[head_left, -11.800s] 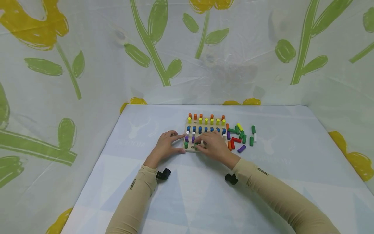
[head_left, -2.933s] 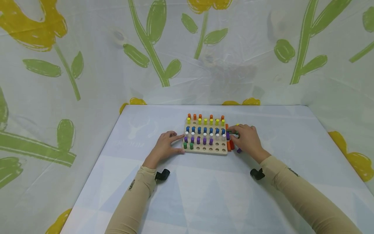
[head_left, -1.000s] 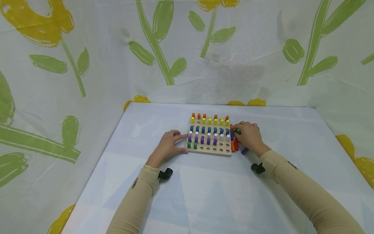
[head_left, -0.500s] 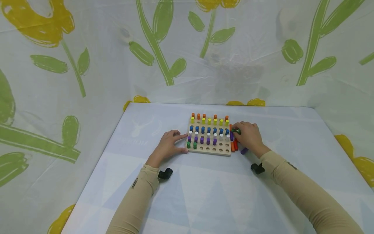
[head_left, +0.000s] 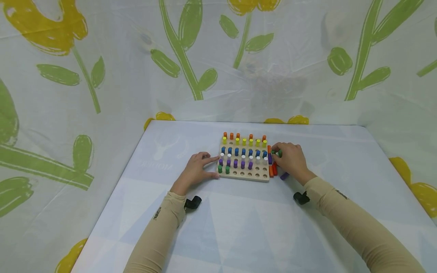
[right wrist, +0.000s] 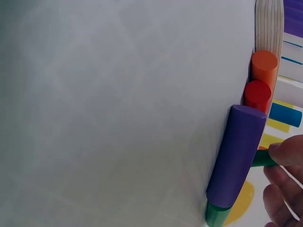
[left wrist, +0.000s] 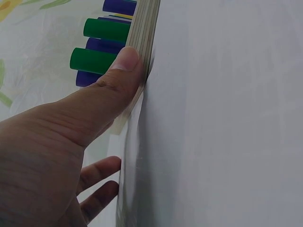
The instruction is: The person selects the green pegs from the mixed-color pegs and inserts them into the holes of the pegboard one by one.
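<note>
A wooden pegboard (head_left: 244, 174) stands mid-table with rows of orange, yellow, blue, white and purple pegs, plus two green pegs (head_left: 223, 169) at its front left. My left hand (head_left: 197, 169) rests at the board's left edge, thumb (left wrist: 120, 71) pressed against the board's side (left wrist: 146, 33). My right hand (head_left: 288, 159) sits just right of the board and pinches a green peg (head_left: 278, 152), whose shaft (right wrist: 261, 159) shows by a fingertip (right wrist: 289, 151). Loose orange (right wrist: 263, 66), red (right wrist: 257, 94) and purple (right wrist: 236, 156) pegs lie beside the board.
The table (head_left: 239, 227) is covered with a pale patterned sheet. Flower-printed fabric walls (head_left: 102, 76) close it in at the back and both sides. Black wrist-camera mounts (head_left: 192, 203) sit on both sleeves. The front row of the board has several bare holes (head_left: 254, 175).
Since 2.9 s ago the right hand has picked a green peg out of the loose pile. Over the last second it shifted only slightly; the left hand has stayed put.
</note>
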`<state>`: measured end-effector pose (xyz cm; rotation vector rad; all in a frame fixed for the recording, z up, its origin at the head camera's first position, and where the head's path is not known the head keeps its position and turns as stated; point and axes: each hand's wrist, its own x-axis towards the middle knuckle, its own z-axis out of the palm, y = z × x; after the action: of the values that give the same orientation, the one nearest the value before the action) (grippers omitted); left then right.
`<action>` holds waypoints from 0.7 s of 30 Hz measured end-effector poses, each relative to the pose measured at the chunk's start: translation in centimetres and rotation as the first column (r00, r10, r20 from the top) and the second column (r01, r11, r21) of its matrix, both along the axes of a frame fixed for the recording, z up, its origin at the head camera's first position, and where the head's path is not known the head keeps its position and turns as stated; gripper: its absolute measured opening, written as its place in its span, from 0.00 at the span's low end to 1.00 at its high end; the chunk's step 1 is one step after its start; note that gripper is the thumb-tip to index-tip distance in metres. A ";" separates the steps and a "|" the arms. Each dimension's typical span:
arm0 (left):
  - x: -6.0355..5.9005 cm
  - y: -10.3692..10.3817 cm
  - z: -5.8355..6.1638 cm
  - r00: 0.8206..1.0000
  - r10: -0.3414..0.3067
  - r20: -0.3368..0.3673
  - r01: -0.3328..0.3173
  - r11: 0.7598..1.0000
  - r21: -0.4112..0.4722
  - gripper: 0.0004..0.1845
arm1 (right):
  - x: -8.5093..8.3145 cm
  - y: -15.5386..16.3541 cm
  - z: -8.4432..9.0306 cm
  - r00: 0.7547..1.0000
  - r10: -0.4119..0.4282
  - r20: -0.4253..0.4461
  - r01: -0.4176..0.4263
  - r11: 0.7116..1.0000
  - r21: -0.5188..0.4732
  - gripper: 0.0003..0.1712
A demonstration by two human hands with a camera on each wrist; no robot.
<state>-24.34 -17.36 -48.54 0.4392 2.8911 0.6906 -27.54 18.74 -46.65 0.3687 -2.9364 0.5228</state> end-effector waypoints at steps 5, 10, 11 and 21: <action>0.0 0.0 0.0 1.000 0.002 0.006 -0.002 1.000 -0.002 0.43 | 0.2 0.1 0.1 1.000 -0.007 -0.003 0.007 1.000 -0.024 0.13; 0.0 0.0 0.1 1.000 -0.002 0.001 0.002 1.000 -0.002 0.43 | 0.2 0.3 0.0 1.000 -0.009 -0.005 0.009 0.999 -0.044 0.14; 0.0 0.0 0.1 1.000 -0.004 0.001 0.004 1.000 -0.004 0.44 | 0.2 0.4 0.0 1.000 -0.012 -0.003 0.011 0.999 -0.049 0.14; 0.1 0.1 0.2 1.000 -0.005 0.003 0.005 1.000 -0.004 0.44 | 0.6 0.9 0.0 1.000 0.003 -0.007 -0.004 0.997 -0.081 0.13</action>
<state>-24.29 -17.26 -48.33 0.4445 2.8869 0.6834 -26.98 19.60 -46.63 0.3650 -2.8977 0.6378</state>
